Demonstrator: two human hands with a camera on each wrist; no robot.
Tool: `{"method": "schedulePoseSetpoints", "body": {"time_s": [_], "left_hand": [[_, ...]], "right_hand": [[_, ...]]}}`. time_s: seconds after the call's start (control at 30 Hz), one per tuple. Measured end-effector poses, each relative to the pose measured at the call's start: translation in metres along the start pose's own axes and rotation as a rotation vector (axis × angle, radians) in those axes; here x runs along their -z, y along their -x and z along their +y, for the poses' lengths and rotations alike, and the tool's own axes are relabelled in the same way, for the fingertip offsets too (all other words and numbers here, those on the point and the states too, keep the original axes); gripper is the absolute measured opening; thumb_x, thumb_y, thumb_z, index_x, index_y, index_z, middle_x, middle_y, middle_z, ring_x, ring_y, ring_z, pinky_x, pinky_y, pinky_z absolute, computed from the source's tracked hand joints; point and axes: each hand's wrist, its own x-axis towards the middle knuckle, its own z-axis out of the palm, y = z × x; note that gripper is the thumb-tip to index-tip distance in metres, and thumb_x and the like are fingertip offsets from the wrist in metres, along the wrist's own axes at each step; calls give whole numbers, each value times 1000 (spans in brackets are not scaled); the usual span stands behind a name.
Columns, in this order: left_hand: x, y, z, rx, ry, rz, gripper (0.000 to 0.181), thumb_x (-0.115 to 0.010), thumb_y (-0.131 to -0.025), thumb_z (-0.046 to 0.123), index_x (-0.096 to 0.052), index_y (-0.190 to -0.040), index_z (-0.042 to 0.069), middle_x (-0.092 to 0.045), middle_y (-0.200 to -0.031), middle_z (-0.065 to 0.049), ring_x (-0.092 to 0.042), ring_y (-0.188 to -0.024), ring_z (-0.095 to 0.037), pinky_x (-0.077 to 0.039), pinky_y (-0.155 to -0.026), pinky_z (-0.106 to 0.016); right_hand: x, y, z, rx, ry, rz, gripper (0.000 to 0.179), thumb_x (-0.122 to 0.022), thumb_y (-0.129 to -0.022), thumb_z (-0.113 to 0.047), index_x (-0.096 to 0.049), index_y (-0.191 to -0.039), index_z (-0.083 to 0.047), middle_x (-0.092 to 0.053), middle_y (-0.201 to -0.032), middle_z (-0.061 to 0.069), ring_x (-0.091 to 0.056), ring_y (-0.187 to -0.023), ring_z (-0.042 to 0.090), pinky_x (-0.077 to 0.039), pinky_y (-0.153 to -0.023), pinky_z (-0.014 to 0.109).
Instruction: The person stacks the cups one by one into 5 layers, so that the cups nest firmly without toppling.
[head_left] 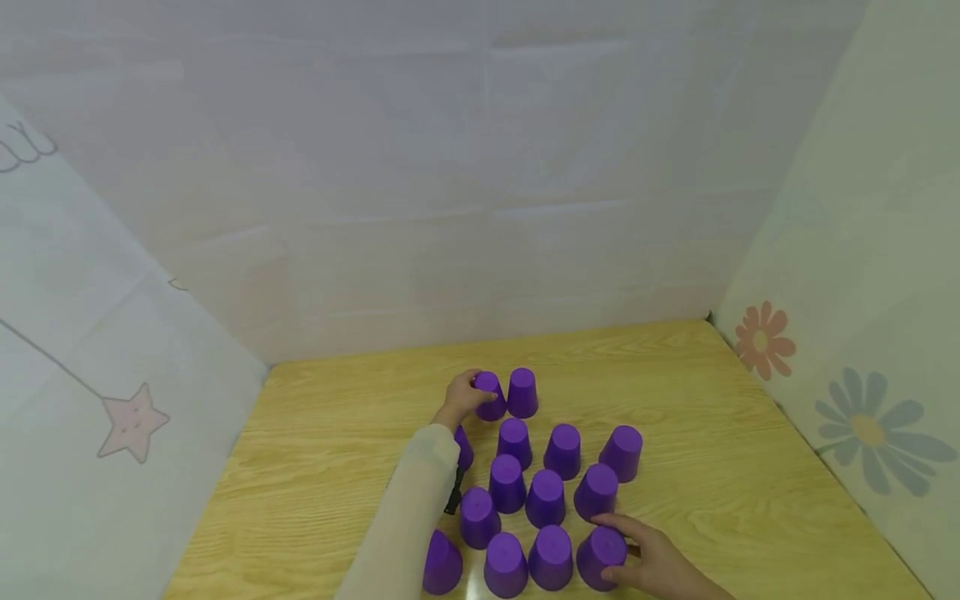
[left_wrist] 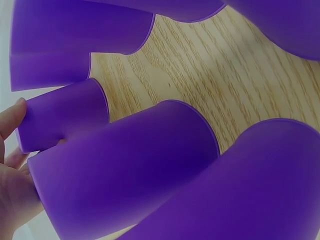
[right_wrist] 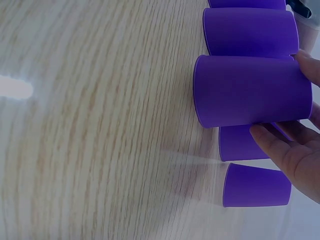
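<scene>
Purple cups stand upside down in rows on the wooden table. At the far end my left hand (head_left: 463, 398) holds a purple cup (head_left: 491, 400) by its sides, thumb in front. Right beside that one stands another cup (head_left: 522, 393). In the left wrist view the held cup (left_wrist: 65, 112) shows between the fingers, behind a larger-looking near cup (left_wrist: 125, 170). My right hand (head_left: 656, 562) grips the front-right cup (head_left: 602, 557) between thumb and fingers. The right wrist view shows this cup (right_wrist: 250, 90) upside down at the tabletop, with other cups behind it.
Several more cups fill the middle, among them a right-hand one (head_left: 622, 454) and a front-left one (head_left: 442, 564). My left sleeve (head_left: 408, 508) partly covers a cup (head_left: 464, 450). Fabric walls (head_left: 487, 208) with printed flowers and a star enclose the table (head_left: 315, 433).
</scene>
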Motion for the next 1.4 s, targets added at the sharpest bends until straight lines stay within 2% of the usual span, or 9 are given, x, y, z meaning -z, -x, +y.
{"method": "schedulePoseSetpoints", "body": {"time_s": [0.1,0.33,0.57,0.83,0.93,1.03,1.17,1.27,1.4], "left_hand": [[3,8,7,-12,1,-6,52,-69,-72,11,-47,-118,-4,-54,-106,-21,-52,-94,-32,-45,-78,-38],[1,6,8,8,31,-7,59,-70,-70,10,-45,-121,-2,-51,-112,-22,-49,-100,-33,-42,-83,-39],[0,5,9,25,26,-2,60,-71,-70,12,-44,-122,-1,-50,-113,-22,-49,-100,-33,-42,-83,-40],[8,7,17,-17,69,-32,61,-69,-71,15,-42,-124,-1,-46,-118,-24,-45,-105,-35,-40,-85,-41],[14,9,22,-21,109,-52,62,-69,-72,14,-41,-126,0,-43,-122,-24,-40,-110,-35,-38,-87,-42],[21,10,26,-18,147,-66,62,-68,-73,13,-39,-127,2,-40,-124,-23,-36,-114,-36,-36,-89,-43],[31,10,26,-39,156,-78,63,-68,-74,15,-39,-128,4,-40,-125,-22,-35,-114,-37,-36,-89,-43],[39,11,26,-55,151,-78,63,-68,-74,18,-39,-128,5,-41,-125,-21,-36,-114,-36,-37,-88,-44],[52,17,26,-60,162,-79,63,-69,-73,19,-40,-128,7,-41,-126,-18,-36,-115,-33,-36,-88,-45]], "right_hand": [[-1,0,0,-33,1,1,55,-66,-75,-18,-44,-123,-4,-40,-119,30,-48,-101,11,-44,-81,37],[1,0,-3,-142,-87,-31,59,-66,-75,-18,-40,-124,2,-35,-123,32,-49,-100,11,-39,-82,49],[2,0,-2,-118,-74,-37,58,-65,-76,-17,-39,-123,4,-35,-122,32,-48,-100,8,-39,-81,50],[3,-1,-4,-118,-51,-23,53,-66,-75,-18,-44,-120,0,-41,-119,29,-44,-104,7,-37,-81,55],[4,0,-5,-91,-50,-28,53,-65,-76,-17,-44,-120,1,-41,-119,30,-44,-104,6,-39,-80,52],[5,0,-3,-36,-36,-27,51,-65,-76,-16,-44,-120,0,-42,-118,30,-44,-104,5,-42,-80,44],[6,1,0,24,-15,-15,49,-64,-77,-15,-46,-121,-5,-46,-118,20,-44,-104,5,-44,-80,32],[6,0,1,54,-4,-11,48,-65,-77,-13,-47,-121,-9,-47,-120,12,-44,-104,5,-44,-79,30],[7,-1,-4,103,21,-2,48,-65,-76,-12,-47,-121,-11,-48,-118,12,-44,-105,6,-44,-78,30]]}}
